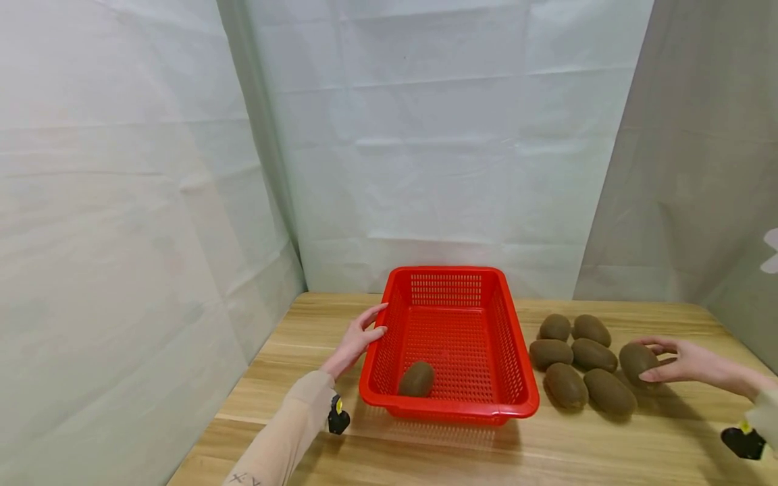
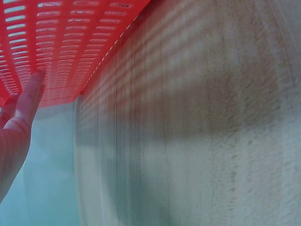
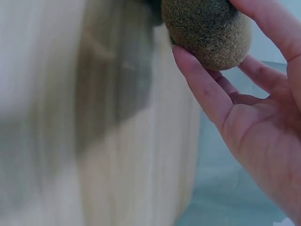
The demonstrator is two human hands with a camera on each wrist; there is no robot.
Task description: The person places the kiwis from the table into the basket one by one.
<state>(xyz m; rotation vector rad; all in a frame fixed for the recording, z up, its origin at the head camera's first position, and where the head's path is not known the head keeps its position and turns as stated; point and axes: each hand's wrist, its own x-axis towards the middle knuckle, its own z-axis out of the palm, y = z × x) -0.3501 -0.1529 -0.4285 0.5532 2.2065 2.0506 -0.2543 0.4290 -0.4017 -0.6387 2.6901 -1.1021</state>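
My right hand (image 1: 681, 364) holds a brown, fuzzy kiwi (image 1: 638, 362) between thumb and fingers, at the right end of a group of kiwis. In the right wrist view the fingertips press on the sides of that kiwi (image 3: 207, 33). At the left side of a red plastic basket (image 1: 450, 408), my left hand (image 1: 358, 337) touches the wall near the rim. The left wrist view shows a straight finger (image 2: 30, 96) against the slotted outer wall. One kiwi (image 1: 417, 379) lies inside the basket at its near left corner.
Several loose kiwis (image 1: 594, 354) lie close together on the wooden table (image 1: 425, 459), right of the basket. White cloth (image 1: 450, 169) hangs behind the table, and more cloth (image 1: 121, 236) closes off the left side.
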